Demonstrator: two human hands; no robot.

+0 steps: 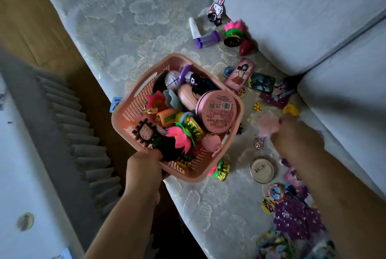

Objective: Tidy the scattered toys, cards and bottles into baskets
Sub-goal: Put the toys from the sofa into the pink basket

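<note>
A sofa (125, 29) with a lace cover filled most of the view. On the front edge of its seat sat a pink basket (129, 95), heaped with toys and a round pink tin (217, 112). The left hand (144, 166) gripped the basket's near corner, fingers curled over the rim. The right hand (292, 135) reached over the seat beside a pale pink toy (268, 124); blur hid whether its fingers were closed. Cards (240, 72), a small purple bottle (208, 39) and a round badge (262, 171) lay scattered on the seat to the right of the basket.
</note>
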